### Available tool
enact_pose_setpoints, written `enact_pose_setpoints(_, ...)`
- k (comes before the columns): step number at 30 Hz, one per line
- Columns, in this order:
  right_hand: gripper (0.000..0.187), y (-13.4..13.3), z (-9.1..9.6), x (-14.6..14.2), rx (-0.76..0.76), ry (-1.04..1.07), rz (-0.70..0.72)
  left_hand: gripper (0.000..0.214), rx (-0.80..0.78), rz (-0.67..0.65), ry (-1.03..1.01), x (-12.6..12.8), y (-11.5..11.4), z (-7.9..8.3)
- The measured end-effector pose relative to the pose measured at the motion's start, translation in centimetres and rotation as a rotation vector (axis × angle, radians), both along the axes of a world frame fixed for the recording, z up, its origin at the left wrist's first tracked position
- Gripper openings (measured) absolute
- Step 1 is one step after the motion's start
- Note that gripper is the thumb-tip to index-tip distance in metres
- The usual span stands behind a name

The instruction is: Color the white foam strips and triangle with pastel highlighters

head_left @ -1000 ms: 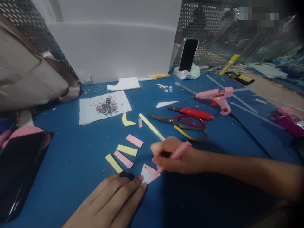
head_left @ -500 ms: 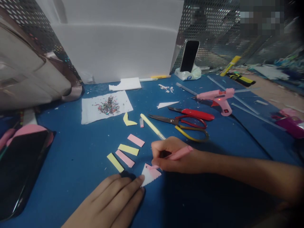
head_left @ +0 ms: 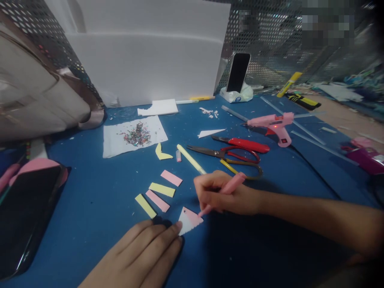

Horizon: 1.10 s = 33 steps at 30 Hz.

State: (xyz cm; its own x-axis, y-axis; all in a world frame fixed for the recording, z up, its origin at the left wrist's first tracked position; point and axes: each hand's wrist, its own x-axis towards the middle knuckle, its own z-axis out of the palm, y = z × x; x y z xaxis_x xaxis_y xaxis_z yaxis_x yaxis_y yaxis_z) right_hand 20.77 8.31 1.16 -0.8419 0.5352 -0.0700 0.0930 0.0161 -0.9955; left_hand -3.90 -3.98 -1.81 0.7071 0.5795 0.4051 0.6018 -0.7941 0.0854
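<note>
My right hand (head_left: 223,193) grips a pink marker (head_left: 232,184), its tip touching the right corner of a small white triangular piece (head_left: 186,225). Pink colour covers the upper right part of that piece, which has a dark dot near its top and a scalloped lower edge. Lying flat on the table, my left hand (head_left: 144,250) has its fingers stretched out, and one fingertip presses the triangle's left edge. Just above sit two pink strips (head_left: 171,178) and two yellow strips (head_left: 162,189). A pale yellow marker (head_left: 192,160) and a small pink-ended cap (head_left: 179,155) lie beyond my right hand.
Scissors (head_left: 220,153), a red-handled cutting tool (head_left: 249,145) and a pink glue gun (head_left: 277,125) with its cord lie right. Glitter-like bits cover a white sheet (head_left: 112,138). A phone (head_left: 33,212) lies left, another phone (head_left: 238,72) stands behind. A bag (head_left: 39,92) is at left.
The pink marker has swung more upright, and its tip has moved right, to the triangle's right corner. My right hand has shifted slightly. My left hand stays in place.
</note>
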Motion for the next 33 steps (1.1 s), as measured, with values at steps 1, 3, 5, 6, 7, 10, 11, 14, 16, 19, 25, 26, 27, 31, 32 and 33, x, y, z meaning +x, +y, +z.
enact_pose_setpoints(1, 0.034, 0.0, 0.1, 0.0, -0.003, 0.034, -0.045, 0.033, 0.0, 0.001, -0.002, 0.0, 0.0, 0.0)
enact_pose_setpoints(3, 0.03, -0.2, 0.2, -0.1, 0.021, 0.07, -0.124, 0.033, -0.006, -0.001, -0.007, 0.1, 0.1, 0.0)
enact_pose_setpoints(5, 0.026, -0.3, 0.3, -0.1, 0.064, 0.086, -0.189, 0.033, -0.006, -0.001, -0.021, 0.1, 0.2, 0.1)
enact_pose_setpoints(6, 0.023, -0.4, 0.2, -0.1, 0.087, 0.097, -0.221, 0.033, -0.003, -0.003, -0.024, 0.2, 0.2, 0.2)
enact_pose_setpoints(7, 0.022, -0.4, 0.1, 0.0, 0.104, 0.111, -0.247, 0.033, -0.003, -0.002, -0.025, 0.2, 0.3, 0.2)
enact_pose_setpoints(10, 0.02, -0.4, -0.2, 0.1, 0.121, 0.127, -0.283, 0.033, -0.002, -0.001, -0.017, 0.3, 0.2, 0.2)
enact_pose_setpoints(11, 0.021, -0.4, -0.3, 0.2, 0.119, 0.119, -0.282, 0.033, 0.0, -0.001, -0.015, 0.3, 0.2, 0.1)
enact_pose_setpoints(14, 0.022, -0.4, -0.3, 0.2, 0.134, 0.108, -0.245, 0.034, 0.008, 0.012, -0.022, 0.2, 0.1, -0.2)
enact_pose_setpoints(16, 0.024, -0.5, -0.4, 0.2, 0.184, 0.114, -0.21, 0.035, 0.005, 0.022, -0.027, 0.1, 0.2, -0.3)
enact_pose_setpoints(19, 0.027, -0.5, -0.5, 0.2, 0.283, 0.099, -0.17, 0.036, 0.001, 0.021, -0.031, 0.1, 0.2, -0.3)
enact_pose_setpoints(25, 0.03, -0.4, -0.5, 0.2, 0.317, 0.003, -0.102, 0.033, 0.03, 0.014, -0.033, 0.2, 0.5, 0.2)
enact_pose_setpoints(26, 0.031, -0.4, -0.5, 0.2, 0.307, -0.001, -0.091, 0.033, 0.025, 0.008, -0.022, 0.2, 0.5, 0.3)
enact_pose_setpoints(27, 0.031, -0.5, -0.5, 0.2, 0.3, -0.002, -0.08, 0.033, 0.019, 0.005, -0.01, 0.1, 0.5, 0.4)
enact_pose_setpoints(31, 0.03, -0.4, -0.7, 0.2, 0.315, 0.0, -0.061, 0.036, 0.019, 0.002, 0.039, 0.0, 0.3, 0.6)
enact_pose_setpoints(32, 0.03, -0.4, -0.8, 0.2, 0.322, 0.006, -0.061, 0.037, 0.022, 0.001, 0.043, -0.1, 0.3, 0.5)
enact_pose_setpoints(33, 0.029, -0.4, -0.8, 0.2, 0.328, 0.012, -0.061, 0.038, 0.023, -0.002, 0.05, -0.2, 0.3, 0.5)
